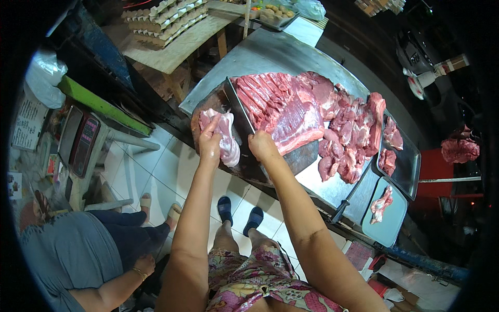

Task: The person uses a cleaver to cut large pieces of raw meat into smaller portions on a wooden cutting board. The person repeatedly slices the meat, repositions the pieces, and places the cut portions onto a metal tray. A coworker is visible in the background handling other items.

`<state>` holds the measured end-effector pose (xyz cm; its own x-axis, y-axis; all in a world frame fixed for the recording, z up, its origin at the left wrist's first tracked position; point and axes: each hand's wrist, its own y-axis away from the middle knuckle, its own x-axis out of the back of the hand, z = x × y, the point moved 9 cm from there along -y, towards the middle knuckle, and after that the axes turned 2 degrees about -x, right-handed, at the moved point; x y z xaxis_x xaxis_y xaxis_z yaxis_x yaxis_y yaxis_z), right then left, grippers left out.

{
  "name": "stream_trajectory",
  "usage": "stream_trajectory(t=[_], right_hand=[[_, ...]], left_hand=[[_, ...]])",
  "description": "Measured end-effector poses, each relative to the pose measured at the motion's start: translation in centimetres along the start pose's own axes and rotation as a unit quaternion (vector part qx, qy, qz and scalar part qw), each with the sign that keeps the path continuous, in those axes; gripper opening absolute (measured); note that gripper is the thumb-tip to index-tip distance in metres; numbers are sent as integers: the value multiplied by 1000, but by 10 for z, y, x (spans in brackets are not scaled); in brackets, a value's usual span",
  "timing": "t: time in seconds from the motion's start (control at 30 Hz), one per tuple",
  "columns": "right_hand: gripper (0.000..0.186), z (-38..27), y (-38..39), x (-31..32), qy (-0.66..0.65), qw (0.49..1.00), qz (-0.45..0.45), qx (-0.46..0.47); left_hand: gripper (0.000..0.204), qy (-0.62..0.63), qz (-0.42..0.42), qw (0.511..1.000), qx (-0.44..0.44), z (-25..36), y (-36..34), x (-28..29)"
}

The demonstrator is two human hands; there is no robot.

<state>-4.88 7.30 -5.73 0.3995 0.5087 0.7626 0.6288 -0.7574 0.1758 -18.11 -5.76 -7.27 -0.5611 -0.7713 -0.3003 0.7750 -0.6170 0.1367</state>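
My right hand is closed round the handle end of a large dark-bladed cleaver. The blade stands on the round wooden chopping block, between two portions of meat. On its left lies a pale, fatty piece of meat, which my left hand grips from above with the forefinger stretched along it. To the blade's right rests a big red slab of meat, its far part scored into strips. Most of the cleaver's handle is hidden in my fist.
Several meat chunks cover the metal table to the right. Beyond are a metal tray, a long knife and a pale blue board. A weighing scale stands left. Another person is close by at lower left.
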Motion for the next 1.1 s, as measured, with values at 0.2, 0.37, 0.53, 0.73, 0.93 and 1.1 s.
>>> stream_trajectory(t=[0.2, 0.37, 0.53, 0.73, 0.93, 1.1], right_hand=[[33, 25, 57, 5, 7, 1000, 11, -5], [25, 21, 123, 83, -104, 990, 91, 10], [18, 6, 149, 164, -407, 875, 210, 158], [19, 79, 115, 60, -14, 999, 21, -42], [21, 73, 118, 81, -130, 990, 52, 32], [19, -4, 142, 198, -463, 853, 176, 162]], left_hand=[[68, -435, 63, 898, -34, 26, 10, 22], [41, -592, 146, 737, -290, 62, 57, 0], [6, -368, -33, 916, -155, -2, 69, -48], [22, -313, 47, 922, -221, -19, 87, -108], [34, -318, 62, 935, -145, -47, 63, -103], [30, -235, 10, 966, -112, -54, 57, -97]])
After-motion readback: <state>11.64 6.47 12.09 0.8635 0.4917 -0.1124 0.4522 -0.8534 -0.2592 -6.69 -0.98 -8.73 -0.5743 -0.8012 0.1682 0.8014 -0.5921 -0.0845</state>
